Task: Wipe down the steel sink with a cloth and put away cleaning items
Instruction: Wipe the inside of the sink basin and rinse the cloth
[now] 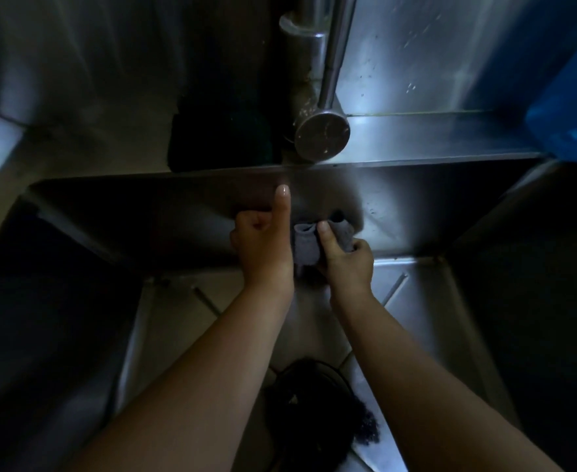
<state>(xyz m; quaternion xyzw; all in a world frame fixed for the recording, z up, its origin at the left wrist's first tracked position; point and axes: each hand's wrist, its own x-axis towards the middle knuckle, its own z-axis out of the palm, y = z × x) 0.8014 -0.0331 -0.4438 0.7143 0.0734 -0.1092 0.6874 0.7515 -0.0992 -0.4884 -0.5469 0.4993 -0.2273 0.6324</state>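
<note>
Both my arms reach into a deep steel sink (416,212). A small grey cloth (305,247) is bunched between my hands, in front of the sink's far wall. My left hand (263,240) has its fingers curled at the cloth's left edge and its thumb pointing straight up; the contact with the cloth is hidden. My right hand (346,258) grips the cloth, thumb pressed on its front and fingers wrapped round its right side.
A steel faucet (324,124) hangs over the back rim just above my hands. A dark green object (219,137) sits on the ledge left of it. A dark scrubber-like thing (317,410) lies on the sink floor. Something blue (566,110) stands at the right.
</note>
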